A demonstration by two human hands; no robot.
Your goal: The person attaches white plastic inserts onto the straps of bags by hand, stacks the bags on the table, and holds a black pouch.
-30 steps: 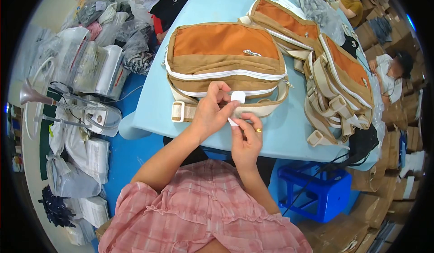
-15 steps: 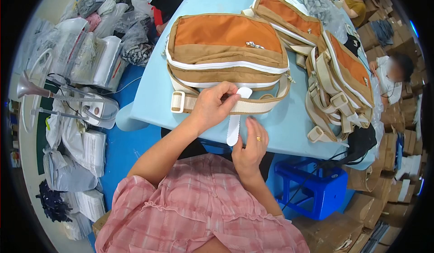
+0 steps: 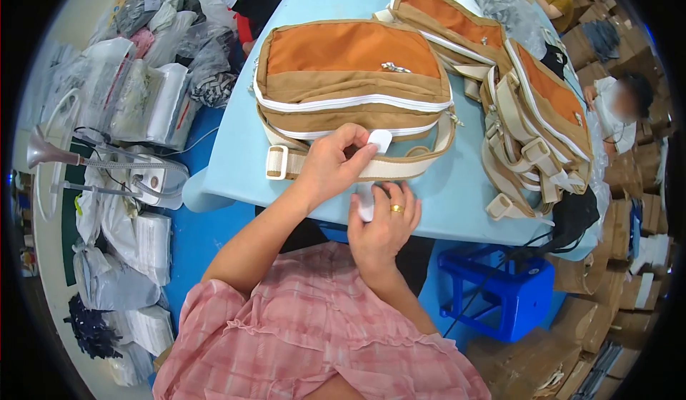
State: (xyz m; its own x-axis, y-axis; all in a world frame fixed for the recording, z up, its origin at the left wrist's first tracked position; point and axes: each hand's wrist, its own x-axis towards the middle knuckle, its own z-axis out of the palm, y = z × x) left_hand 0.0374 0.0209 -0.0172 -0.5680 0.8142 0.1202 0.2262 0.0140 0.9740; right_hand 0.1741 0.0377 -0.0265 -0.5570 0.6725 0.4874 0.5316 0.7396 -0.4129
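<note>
A tan and orange waist bag (image 3: pixel 354 50) with white zippers lies in front of me, its cream webbing strap (image 3: pixel 400 167) looped toward me. A flat white strip (image 3: pixel 380 140) with a rounded end runs behind or around this strap; I cannot tell which. My left hand (image 3: pixel 334 158) pinches the strip's upper part between thumb and fingers, right at the webbing. Below the strap, my right hand (image 3: pixel 386 218), with a ring on one finger, has its thumb and fingers closed on the strip's lower end (image 3: pixel 366 203), which is mostly covered. A white slider buckle (image 3: pixel 276 162) sits left of my left hand.
Two similar bags, one at the back (image 3: pixel 450 18) and one at the right (image 3: pixel 547 107), share the light blue table (image 3: pixel 236 157). A blue stool (image 3: pixel 500 293) stands below its edge. A garment steamer (image 3: pixel 153 178) and plastic-wrapped packages are at left. Other people sit around the table.
My right hand has moved up and left, its fingers closing over the strip's lower end. The left hand keeps its pinch. The view has shifted slightly.
</note>
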